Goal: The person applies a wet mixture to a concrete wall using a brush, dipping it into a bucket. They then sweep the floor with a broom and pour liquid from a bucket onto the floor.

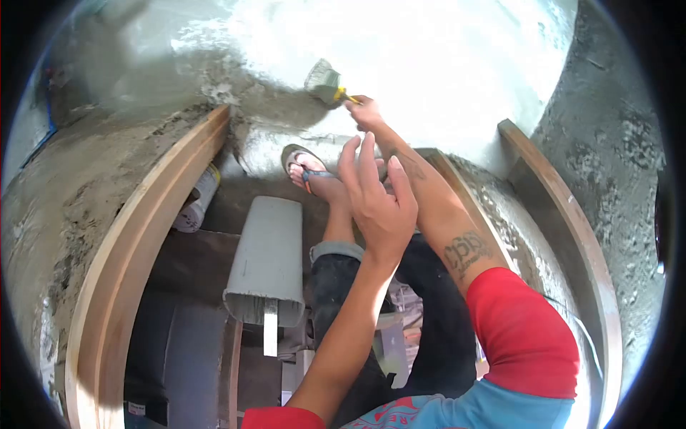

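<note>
Head view: flat brush (325, 80) at 12 o'clock, yellow handle gripped in closed right hand (366, 113), splayed grey bristles pressed against wet, glossy cement wall (429, 50). Left hand (379, 196) at centre, held open, fingers spread, empty. Smooth curved wooden form (136, 250) at 9 o'clock, edged by rough mortar. Grey tapered bucket (268, 250) at 7 o'clock, sandalled foot (307, 171) just beyond.

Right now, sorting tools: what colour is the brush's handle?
The brush handle is yellow, in the head view, held by the right hand.
</note>
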Demonstrator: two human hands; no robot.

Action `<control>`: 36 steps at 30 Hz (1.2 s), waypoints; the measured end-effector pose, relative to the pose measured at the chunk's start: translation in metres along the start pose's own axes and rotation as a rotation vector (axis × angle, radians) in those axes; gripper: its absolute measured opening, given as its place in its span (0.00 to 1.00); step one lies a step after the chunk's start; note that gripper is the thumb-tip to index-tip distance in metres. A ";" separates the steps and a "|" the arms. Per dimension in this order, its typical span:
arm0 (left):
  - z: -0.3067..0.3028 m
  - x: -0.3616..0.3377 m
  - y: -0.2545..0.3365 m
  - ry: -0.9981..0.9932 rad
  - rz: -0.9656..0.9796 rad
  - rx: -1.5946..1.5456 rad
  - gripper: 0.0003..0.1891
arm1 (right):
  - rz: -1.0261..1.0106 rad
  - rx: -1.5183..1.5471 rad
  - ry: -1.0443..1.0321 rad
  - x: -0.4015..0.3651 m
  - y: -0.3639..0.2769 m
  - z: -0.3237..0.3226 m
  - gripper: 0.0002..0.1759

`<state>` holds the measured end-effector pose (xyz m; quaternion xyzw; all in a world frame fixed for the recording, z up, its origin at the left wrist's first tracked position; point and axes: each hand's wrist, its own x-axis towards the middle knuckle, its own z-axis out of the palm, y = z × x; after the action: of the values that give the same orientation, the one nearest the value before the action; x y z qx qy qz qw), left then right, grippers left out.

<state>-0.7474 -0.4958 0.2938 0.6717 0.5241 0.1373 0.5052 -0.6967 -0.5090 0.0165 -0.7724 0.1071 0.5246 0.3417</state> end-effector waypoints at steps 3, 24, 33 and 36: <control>-0.003 -0.005 -0.003 -0.037 0.125 0.079 0.19 | 0.043 -0.278 0.260 -0.001 0.105 -0.099 0.23; -0.099 0.042 -0.048 0.438 0.036 0.057 0.23 | -0.033 -0.138 -0.207 -0.017 -0.064 0.190 0.21; -0.106 0.041 -0.048 0.413 0.006 -0.025 0.23 | -0.411 -0.420 0.157 -0.025 -0.023 0.117 0.20; -0.114 0.042 -0.051 0.441 -0.011 -0.023 0.23 | -0.494 -0.440 0.060 -0.019 -0.084 0.150 0.20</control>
<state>-0.8396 -0.4023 0.2887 0.6167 0.6242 0.2841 0.3865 -0.7713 -0.3535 0.0357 -0.8453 -0.1892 0.4136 0.2804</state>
